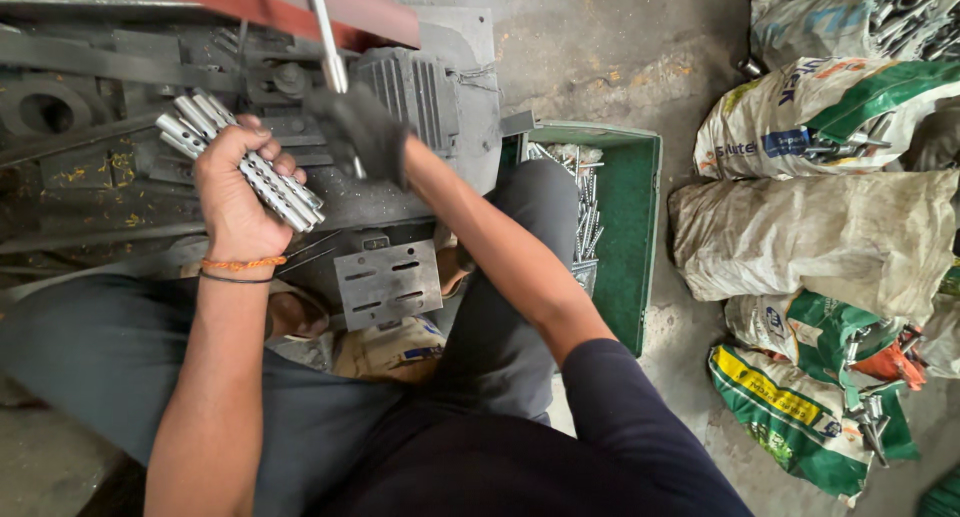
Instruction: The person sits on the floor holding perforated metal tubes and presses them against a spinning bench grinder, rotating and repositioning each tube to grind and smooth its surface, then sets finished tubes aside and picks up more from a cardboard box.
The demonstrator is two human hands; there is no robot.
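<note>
The left hand (235, 192) is clamped around a bundle of metal rods (240, 162), a fistful of short, bright, ribbed or notched cylinders that fan out above the knuckles and poke out below the palm; gripped this way, they sit ready at the machine's face, held clear of the lap. The right hand (360, 132) wears a dark glove and is blurred, so I cannot tell for certain whether it is closed, though it seems to be wrapped around a slim shiny lever (328, 37) that rises toward the top of the view. Both hands hover over a grimy, dark grey machine (120, 97), its cast surfaces greasy and flecked with yellowish swarf, with a finned motor housing (410, 97) just right of the glove and a slotted steel plate (388, 282) hanging lower down near the knees. At the person's right side, within easy reach, a green tray (635, 237) holds a loose heap of similar silver rods (585, 212). Further right, on the rough concrete floor, stand slumped woven sacks (820, 237), some white, some green, a few spilling metal parts.
</note>
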